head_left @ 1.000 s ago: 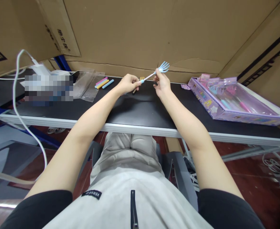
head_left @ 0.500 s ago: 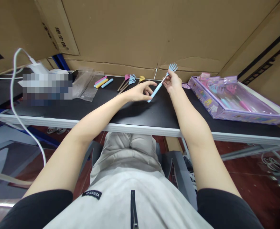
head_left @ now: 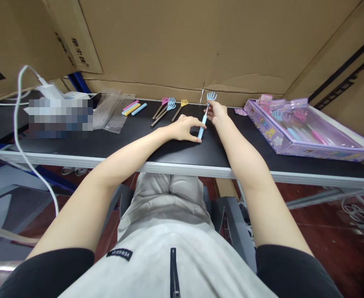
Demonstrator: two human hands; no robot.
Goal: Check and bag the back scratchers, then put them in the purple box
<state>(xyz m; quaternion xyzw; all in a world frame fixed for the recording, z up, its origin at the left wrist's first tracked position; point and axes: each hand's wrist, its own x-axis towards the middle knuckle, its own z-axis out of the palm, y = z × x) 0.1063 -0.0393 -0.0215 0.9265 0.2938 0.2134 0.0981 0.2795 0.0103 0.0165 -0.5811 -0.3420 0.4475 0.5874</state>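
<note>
A light blue back scratcher (head_left: 202, 127) is held between my two hands above the black table. My right hand (head_left: 216, 112) pinches its metal rod just below the blue claw head, which points away from me. My left hand (head_left: 185, 128) has thumb and fingers curved around the blue handle, the thumb near its lower end. Left of it lie several back scratchers with bare dark rods: a pink one (head_left: 164, 101), blue ones (head_left: 171, 105) and a yellow one (head_left: 184, 102). Loose coloured handle sleeves (head_left: 131, 108) in pink, yellow and blue lie farther left.
A purple display box (head_left: 293, 136) with packaged back scratchers stands at the right. Clear plastic bags (head_left: 112, 114) lie left of the sleeves. A white cable (head_left: 17, 120) hangs over the table's left end. Cardboard (head_left: 182, 49) walls the back; a pale metal edge (head_left: 188, 168) runs along the front.
Both hands have shifted with the blue back scratcher, the right one left and slightly nearer to me. The scratcher now stands steeper in view, its head farther left and lower.
</note>
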